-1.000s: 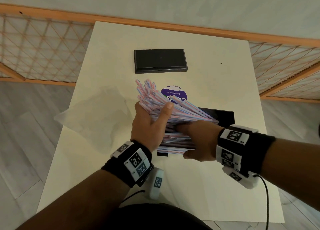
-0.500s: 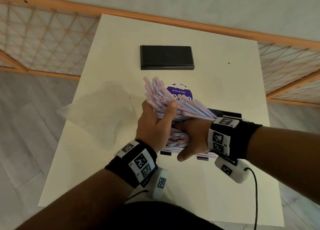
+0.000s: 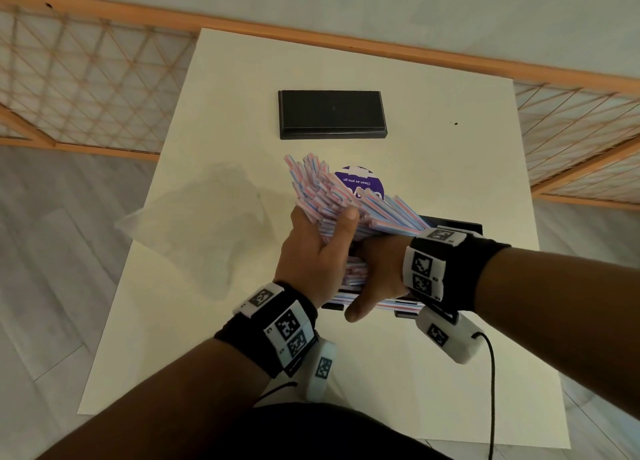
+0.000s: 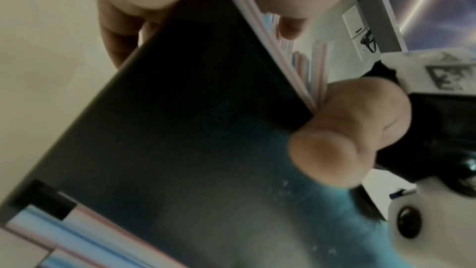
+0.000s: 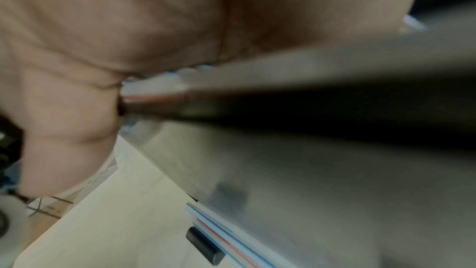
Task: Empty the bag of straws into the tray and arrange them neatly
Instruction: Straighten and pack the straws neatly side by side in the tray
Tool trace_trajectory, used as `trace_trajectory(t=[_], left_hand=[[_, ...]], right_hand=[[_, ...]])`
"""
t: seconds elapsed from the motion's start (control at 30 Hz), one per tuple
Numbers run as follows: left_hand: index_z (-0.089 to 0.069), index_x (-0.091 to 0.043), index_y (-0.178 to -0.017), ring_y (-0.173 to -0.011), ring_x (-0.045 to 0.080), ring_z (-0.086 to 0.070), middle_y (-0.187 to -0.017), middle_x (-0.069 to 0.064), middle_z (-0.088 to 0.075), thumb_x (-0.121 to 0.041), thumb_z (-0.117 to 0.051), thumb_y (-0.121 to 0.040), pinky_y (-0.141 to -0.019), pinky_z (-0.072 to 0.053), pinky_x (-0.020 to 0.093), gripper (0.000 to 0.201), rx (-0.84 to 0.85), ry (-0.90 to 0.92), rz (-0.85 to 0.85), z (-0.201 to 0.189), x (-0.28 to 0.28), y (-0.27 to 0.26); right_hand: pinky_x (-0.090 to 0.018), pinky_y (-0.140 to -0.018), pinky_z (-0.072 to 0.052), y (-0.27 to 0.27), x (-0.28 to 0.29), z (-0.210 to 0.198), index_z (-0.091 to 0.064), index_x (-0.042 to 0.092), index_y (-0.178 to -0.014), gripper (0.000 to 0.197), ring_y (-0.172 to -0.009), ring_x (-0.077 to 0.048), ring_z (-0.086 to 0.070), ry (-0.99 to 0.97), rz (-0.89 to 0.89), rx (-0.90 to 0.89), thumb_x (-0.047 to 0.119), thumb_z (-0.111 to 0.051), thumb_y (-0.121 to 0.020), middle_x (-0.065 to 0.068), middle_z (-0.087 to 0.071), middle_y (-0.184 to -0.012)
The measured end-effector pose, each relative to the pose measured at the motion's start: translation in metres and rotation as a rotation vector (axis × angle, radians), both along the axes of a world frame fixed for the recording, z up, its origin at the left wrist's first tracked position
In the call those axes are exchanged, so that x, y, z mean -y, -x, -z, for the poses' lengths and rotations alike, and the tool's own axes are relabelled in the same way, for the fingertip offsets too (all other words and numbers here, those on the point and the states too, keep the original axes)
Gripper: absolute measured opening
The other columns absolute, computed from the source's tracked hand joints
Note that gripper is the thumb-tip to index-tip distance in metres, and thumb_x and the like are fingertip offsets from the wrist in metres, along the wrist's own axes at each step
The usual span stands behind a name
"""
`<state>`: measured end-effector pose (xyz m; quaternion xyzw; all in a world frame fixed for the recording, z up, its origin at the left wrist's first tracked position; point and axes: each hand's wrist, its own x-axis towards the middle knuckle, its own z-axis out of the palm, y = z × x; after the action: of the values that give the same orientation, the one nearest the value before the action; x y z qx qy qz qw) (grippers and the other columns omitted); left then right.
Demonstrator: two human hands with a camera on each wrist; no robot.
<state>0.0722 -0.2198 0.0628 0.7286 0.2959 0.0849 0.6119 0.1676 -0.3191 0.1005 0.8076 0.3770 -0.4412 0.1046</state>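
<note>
A thick bundle of pink-and-blue striped straws (image 3: 329,196) fans up and to the left above the black tray (image 3: 453,223). My left hand (image 3: 325,233) grips the bundle at its middle, thumb across the top. My right hand (image 3: 375,269) is curled round the bundle's near end, close against the left hand, thumb pointing toward me. More straws (image 3: 381,304) lie across the tray beneath both hands. In the left wrist view the dark tray (image 4: 180,129) fills the frame, with straws (image 4: 309,64) along its edge. The right wrist view is blurred; loose straws (image 5: 231,237) show beside the tray (image 5: 309,170).
An empty clear plastic bag (image 3: 197,224) lies crumpled on the white table (image 3: 242,79), left of my hands. A flat black box (image 3: 332,113) sits at the back, and a round purple sticker (image 3: 363,182) shows behind the straws. A wooden lattice fence (image 3: 86,79) flanks the table.
My right hand has slid left and up along the straws until it meets the left hand. The bundle is squeezed tighter and stands a little steeper.
</note>
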Motion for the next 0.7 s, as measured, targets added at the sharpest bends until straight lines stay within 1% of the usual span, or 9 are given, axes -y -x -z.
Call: trace_trajectory(t=[0.07, 0.13, 0.2, 0.27, 0.37, 0.47, 0.57, 0.63, 0.7], left_hand=[[-0.045, -0.029, -0.139, -0.117, 0.004, -0.061, -0.129, -0.016, -0.063, -0.071, -0.049, -0.086, -0.095, -0.044, 0.018, 0.068, -0.004, 0.003, 0.024, -0.001, -0.001, -0.001], [-0.046, -0.029, -0.139, -0.118, 0.002, -0.06, -0.131, -0.014, -0.062, -0.07, -0.05, -0.086, -0.091, -0.043, 0.011, 0.067, 0.025, 0.005, 0.031, -0.004, -0.002, 0.0], [-0.046, -0.03, -0.138, -0.117, -0.001, -0.061, -0.131, -0.013, -0.062, -0.068, -0.053, -0.087, -0.092, -0.046, 0.013, 0.064, 0.042, 0.013, 0.038, -0.005, -0.002, 0.002], [-0.047, -0.033, -0.139, -0.119, 0.002, -0.062, -0.131, -0.012, -0.063, -0.07, -0.054, -0.086, -0.099, -0.05, 0.025, 0.065, 0.041, 0.004, 0.039, -0.003, -0.001, 0.004], [-0.051, -0.035, -0.139, -0.122, 0.008, -0.062, -0.133, -0.01, -0.064, -0.076, -0.053, -0.084, -0.105, -0.05, 0.037, 0.068, 0.053, 0.028, -0.005, 0.004, -0.002, 0.001], [-0.058, -0.018, -0.132, -0.117, 0.03, -0.068, -0.124, 0.009, -0.071, -0.068, -0.064, -0.085, -0.102, -0.051, 0.057, 0.069, 0.168, 0.347, -0.159, 0.004, -0.004, -0.001], [-0.055, -0.008, -0.134, -0.121, 0.029, -0.066, -0.127, 0.013, -0.07, -0.058, -0.06, -0.087, -0.107, -0.049, 0.054, 0.069, 0.259, 0.476, -0.186, -0.003, -0.006, -0.001], [-0.05, -0.011, -0.143, -0.125, 0.022, -0.065, -0.134, 0.008, -0.067, -0.063, -0.057, -0.085, -0.109, -0.05, 0.045, 0.078, 0.236, 0.531, -0.145, -0.005, -0.005, -0.002], [-0.045, -0.016, -0.149, -0.129, 0.021, -0.061, -0.139, 0.005, -0.064, -0.072, -0.06, -0.082, -0.113, -0.046, 0.047, 0.089, 0.22, 0.54, -0.103, -0.004, -0.003, -0.004]], right_hand=[[-0.039, -0.114, -0.03, -0.001, -0.002, -0.002, -0.045, 0.033, -0.141, 0.103, -0.132, -0.024, -0.043, 0.001, -0.006, 0.005, 0.078, -0.073, -0.053, 0.004, -0.054, -0.139], [-0.041, -0.115, -0.029, -0.004, -0.003, -0.001, -0.046, 0.036, -0.139, 0.106, -0.134, -0.023, -0.042, -0.038, 0.011, 0.005, 0.083, -0.07, -0.047, 0.005, -0.054, -0.139], [-0.043, -0.113, -0.032, -0.005, -0.004, 0.002, -0.047, 0.037, -0.138, 0.116, -0.132, -0.023, -0.045, -0.058, 0.041, -0.016, 0.092, -0.062, -0.036, 0.007, -0.057, -0.136], [-0.043, -0.113, -0.032, -0.005, -0.002, 0.007, -0.046, 0.039, -0.139, 0.122, -0.133, -0.022, -0.045, -0.083, 0.048, -0.022, 0.097, -0.054, -0.032, 0.009, -0.056, -0.137], [-0.029, -0.106, -0.034, -0.001, 0.002, -0.001, -0.053, 0.038, -0.131, 0.099, -0.116, -0.01, -0.053, -0.16, 0.09, -0.01, 0.09, -0.062, -0.047, 0.018, -0.059, -0.12], [-0.025, -0.088, -0.042, 0.0, 0.008, -0.006, -0.061, 0.03, -0.116, 0.085, -0.098, -0.013, -0.06, -0.147, 0.073, 0.034, 0.087, -0.064, -0.053, 0.015, -0.061, -0.098], [-0.027, -0.092, -0.044, 0.0, 0.016, -0.007, -0.056, 0.031, -0.123, 0.086, -0.109, -0.016, -0.058, -0.157, 0.113, -0.01, 0.081, -0.07, -0.054, 0.015, -0.061, -0.11], [-0.032, -0.102, -0.042, 0.0, 0.018, -0.006, -0.051, 0.033, -0.13, 0.091, -0.12, -0.018, -0.054, -0.161, 0.104, -0.023, 0.079, -0.072, -0.054, 0.013, -0.059, -0.125], [-0.03, -0.106, -0.038, 0.003, 0.017, -0.005, -0.049, 0.031, -0.134, 0.094, -0.126, -0.02, -0.05, -0.156, 0.066, 0.0, 0.075, -0.074, -0.055, 0.01, -0.056, -0.133]])
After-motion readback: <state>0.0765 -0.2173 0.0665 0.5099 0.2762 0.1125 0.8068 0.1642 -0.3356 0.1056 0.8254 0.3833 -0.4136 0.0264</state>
